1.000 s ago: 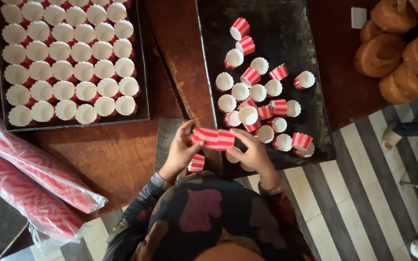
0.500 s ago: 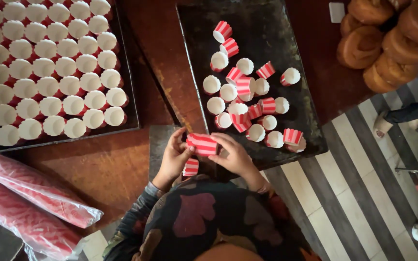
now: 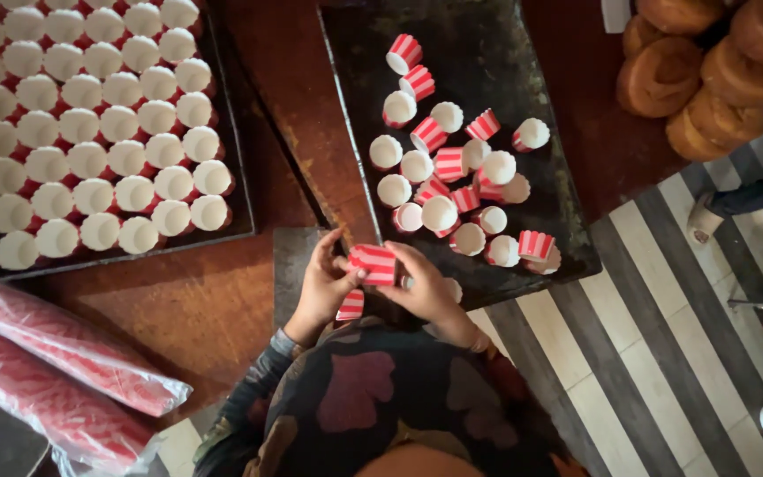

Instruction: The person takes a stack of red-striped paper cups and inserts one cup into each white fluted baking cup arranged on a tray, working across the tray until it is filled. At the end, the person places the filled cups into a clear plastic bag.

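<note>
Right now I hold a short stack of paper cups [image 3: 373,263] between my two hands. The cups are red with white stripes, pushed one inside the other, and the stack lies on its side. My left hand [image 3: 321,287] grips the stack from the 9 o'clock side, with my thumb on top of it. My right hand [image 3: 426,287] grips it from the 3 o'clock side, fingers curled over the end. Both hands are closed on the stack, just above the near edge of the dark tray [image 3: 487,53].

One more striped cup [image 3: 351,305] sits below the stack, at 6 o'clock, close to my left hand.

Loose cups [image 3: 452,177] lie on the dark tray at 1 o'clock from my hands, some standing, some tipped over. A full tray of cups [image 3: 90,132] in neat rows is at 10 o'clock, well apart.
</note>
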